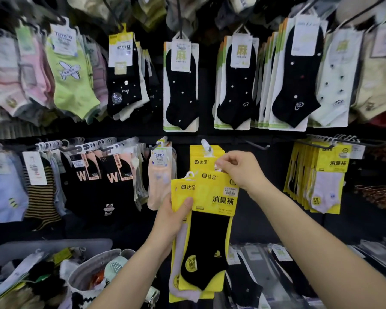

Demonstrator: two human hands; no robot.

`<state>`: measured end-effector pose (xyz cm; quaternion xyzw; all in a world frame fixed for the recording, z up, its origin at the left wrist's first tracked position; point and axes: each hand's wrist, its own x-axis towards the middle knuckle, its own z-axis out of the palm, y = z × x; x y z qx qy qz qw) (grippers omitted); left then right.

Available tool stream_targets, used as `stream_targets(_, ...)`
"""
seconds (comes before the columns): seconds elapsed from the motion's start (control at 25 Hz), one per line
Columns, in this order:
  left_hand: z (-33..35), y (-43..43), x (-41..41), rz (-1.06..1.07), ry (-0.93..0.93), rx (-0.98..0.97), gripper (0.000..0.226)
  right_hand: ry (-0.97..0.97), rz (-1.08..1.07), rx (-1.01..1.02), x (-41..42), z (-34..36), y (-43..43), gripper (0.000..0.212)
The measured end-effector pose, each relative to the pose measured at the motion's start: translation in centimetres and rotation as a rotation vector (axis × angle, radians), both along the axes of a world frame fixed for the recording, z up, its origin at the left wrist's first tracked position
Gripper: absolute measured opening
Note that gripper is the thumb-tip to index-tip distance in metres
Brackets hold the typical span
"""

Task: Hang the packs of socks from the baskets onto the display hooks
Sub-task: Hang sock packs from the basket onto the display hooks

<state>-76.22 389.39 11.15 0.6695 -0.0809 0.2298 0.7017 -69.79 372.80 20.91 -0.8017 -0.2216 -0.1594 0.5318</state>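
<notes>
My left hand grips a stack of yellow sock packs by its left edge. My right hand pinches the top of the front pack, just below the display hook where matching yellow packs hang.

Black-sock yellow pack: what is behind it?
Held yellow packs in the left hand, one with a lilac sock; farther back, hung yellow packs on a hook. Their number is hidden.

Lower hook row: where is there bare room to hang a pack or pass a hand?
The bare hook and the dark panel under it, between the middle yellow packs and the right yellow packs, are free. From the pink pack leftward past the W packs, it is crammed.
</notes>
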Motion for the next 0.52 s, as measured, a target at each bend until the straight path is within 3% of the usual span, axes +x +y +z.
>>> stream_targets(0.2,1.3,2.7,0.4,0.123,0.017,-0.057,0.019,-0.05,-0.046,0.084,1.9,2.8,0.9,0.018)
stream_targets(0.32,1.3,4.2,0.2,0.197,0.038,-0.058,0.012,-0.104,-0.039,0.022,2.5,3.9,1.8,0.018)
stream_targets(0.52,1.5,5.6,-0.5,0.235,0.053,-0.063,0.023,-0.094,-0.074,-0.085,3.4,3.2,2.3,0.017)
